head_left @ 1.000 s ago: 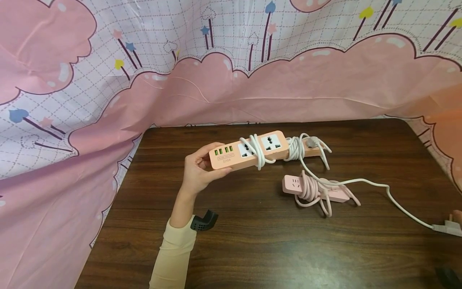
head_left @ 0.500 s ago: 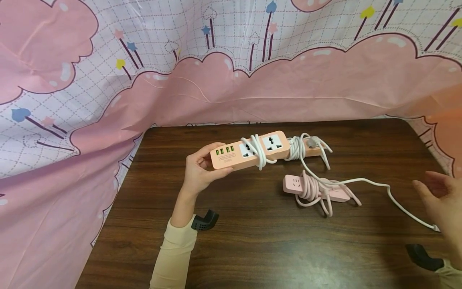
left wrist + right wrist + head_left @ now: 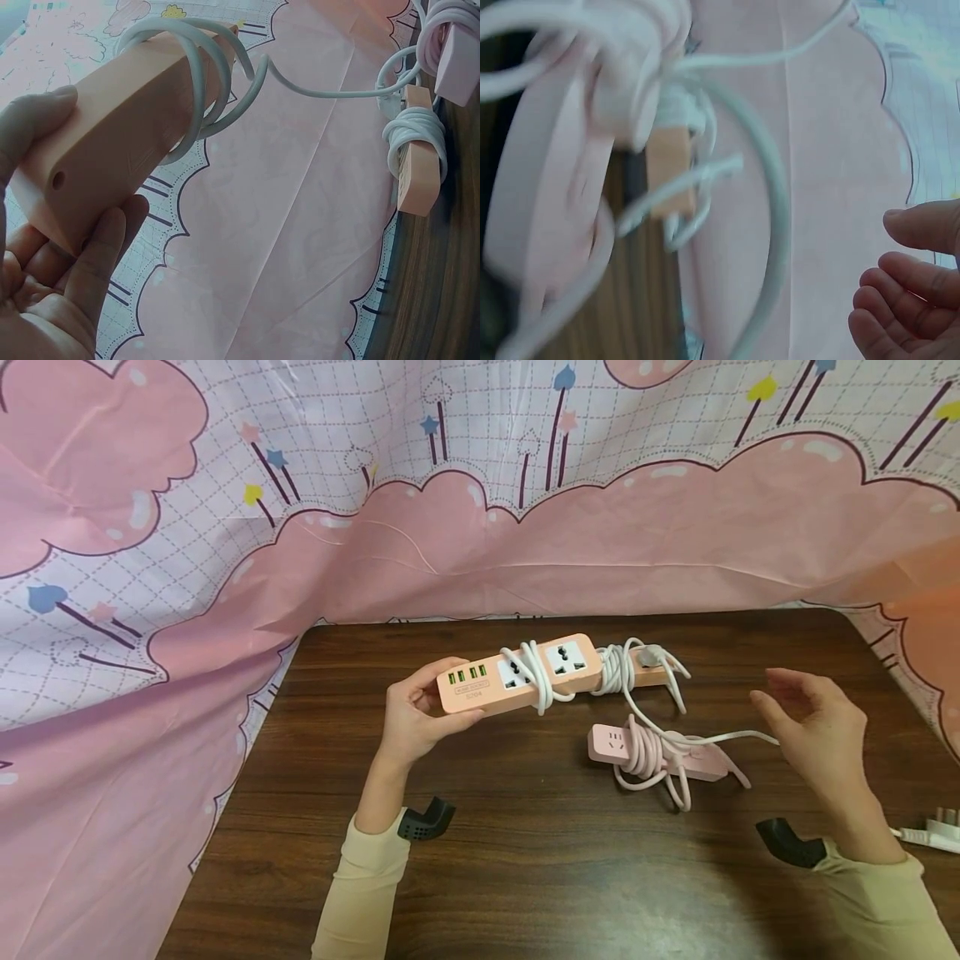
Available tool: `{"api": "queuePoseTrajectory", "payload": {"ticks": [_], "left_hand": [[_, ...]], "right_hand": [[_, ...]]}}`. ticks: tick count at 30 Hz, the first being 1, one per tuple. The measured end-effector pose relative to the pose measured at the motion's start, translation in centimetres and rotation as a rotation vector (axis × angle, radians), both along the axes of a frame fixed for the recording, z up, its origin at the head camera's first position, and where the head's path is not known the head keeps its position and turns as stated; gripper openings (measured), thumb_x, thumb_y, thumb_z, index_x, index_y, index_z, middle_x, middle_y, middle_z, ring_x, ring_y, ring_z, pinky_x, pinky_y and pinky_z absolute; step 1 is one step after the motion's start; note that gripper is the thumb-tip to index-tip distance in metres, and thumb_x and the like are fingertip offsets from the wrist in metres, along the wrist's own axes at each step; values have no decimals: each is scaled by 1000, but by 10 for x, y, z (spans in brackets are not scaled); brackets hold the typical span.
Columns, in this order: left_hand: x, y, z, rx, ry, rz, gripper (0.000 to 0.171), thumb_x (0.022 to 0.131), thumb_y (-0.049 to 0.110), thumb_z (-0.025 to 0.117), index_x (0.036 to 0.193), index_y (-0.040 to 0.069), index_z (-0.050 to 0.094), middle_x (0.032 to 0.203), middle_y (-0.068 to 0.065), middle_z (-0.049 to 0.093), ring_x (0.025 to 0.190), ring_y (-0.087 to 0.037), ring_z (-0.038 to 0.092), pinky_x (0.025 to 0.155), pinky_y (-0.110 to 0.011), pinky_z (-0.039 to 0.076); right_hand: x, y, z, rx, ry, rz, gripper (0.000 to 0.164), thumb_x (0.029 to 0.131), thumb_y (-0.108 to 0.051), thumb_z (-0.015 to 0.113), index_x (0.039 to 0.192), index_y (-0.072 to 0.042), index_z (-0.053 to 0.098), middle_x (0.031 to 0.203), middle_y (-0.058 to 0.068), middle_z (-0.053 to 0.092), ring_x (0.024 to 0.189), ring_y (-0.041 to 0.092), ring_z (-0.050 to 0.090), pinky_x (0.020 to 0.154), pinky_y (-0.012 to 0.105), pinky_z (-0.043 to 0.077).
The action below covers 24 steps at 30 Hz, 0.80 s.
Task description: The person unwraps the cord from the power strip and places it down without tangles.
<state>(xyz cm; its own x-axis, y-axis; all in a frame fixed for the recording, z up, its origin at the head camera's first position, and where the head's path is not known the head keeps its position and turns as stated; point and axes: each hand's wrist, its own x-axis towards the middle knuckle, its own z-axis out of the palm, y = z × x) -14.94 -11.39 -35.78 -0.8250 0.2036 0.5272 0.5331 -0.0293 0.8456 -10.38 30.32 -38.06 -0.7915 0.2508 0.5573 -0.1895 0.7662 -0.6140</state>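
Note:
My left hand (image 3: 412, 718) grips the left end of a peach power strip (image 3: 480, 689), thumb on one side and fingers on the other. White cord (image 3: 534, 672) loops round the strip's middle, and its loose length trails to the right. In the left wrist view the strip (image 3: 112, 120) tilts up above the table, its underside showing. My right hand (image 3: 821, 727) hovers at the right, fingers loosely bent and holding nothing, overlapping the trailing cord in the head view. The plug (image 3: 933, 837) of that cord lies at the far right edge.
A pink power strip (image 3: 611, 743) wrapped in its own cord lies mid-table. Behind it lies another peach strip (image 3: 648, 675) wrapped in white cord. The brown wooden table (image 3: 525, 877) backs onto a pink patterned curtain (image 3: 600, 560).
My right hand has come in from the right edge and moved left, away from the plug it was beside. The left hand and its power strip have stayed almost still.

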Motion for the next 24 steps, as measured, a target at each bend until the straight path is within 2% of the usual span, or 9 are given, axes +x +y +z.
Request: {"api": "queuePoseTrajectory", "payload": {"ticks": [4, 7, 13, 19, 21, 24], "left_hand": [[1, 0, 0, -4, 2, 3, 57, 58, -20, 77, 112, -14, 58, 106, -28, 62, 83, -12, 59, 63, -21, 50], [1, 0, 0, -5, 5, 1, 58, 57, -20, 77, 112, -14, 58, 106, -29, 62, 82, -12, 59, 62, -20, 49], [1, 0, 0, -11, 1, -2, 57, 58, -20, 77, 112, -13, 58, 105, -28, 62, 83, -12, 59, 62, -21, 49], [1, 0, -2, -21, -7, 3, 57, 59, -20, 77, 112, -13, 59, 105, -28, 62, 83, -12, 59, 61, -20, 48], [1, 0, -2, -21, -7, 1, 57, 59, -20, 77, 112, -13, 59, 104, -28, 62, 83, -12, 59, 61, -20, 49], [1, 1, -2, -19, -2, -2, 57, 58, -20, 77, 112, -13, 58, 104, -29, 62, 82, -12, 59, 61, -20, 48]], "right_hand": [[-12, -23, 5, -13, 23, 74, 29, 75, 6, 72, 104, 6, 66, 87, 1, 61, 80, -22, 42, 66, 5, 30], [-19, -40, 9, -36, 29, 119, 29, 77, 5, 72, 105, 6, 65, 93, 21, 63, 82, -21, 43, 67, 6, 32], [-31, -65, 12, -63, 4, 188, 27, 79, 3, 71, 106, 5, 65, 94, 19, 62, 82, -16, 45, 70, 5, 35], [-44, -81, 12, -25, 41, 286, 27, 77, 6, 71, 103, 6, 65, 90, 18, 62, 81, -14, 47, 70, 4, 37], [-47, -85, 14, -27, 44, 317, 28, 77, 6, 71, 104, 6, 65, 90, 17, 62, 81, -5, 51, 71, 4, 37], [-52, -90, 17, -7, 45, 369, 31, 76, 7, 72, 106, 5, 64, 92, 17, 61, 85, 13, 57, 76, 7, 37]]}}
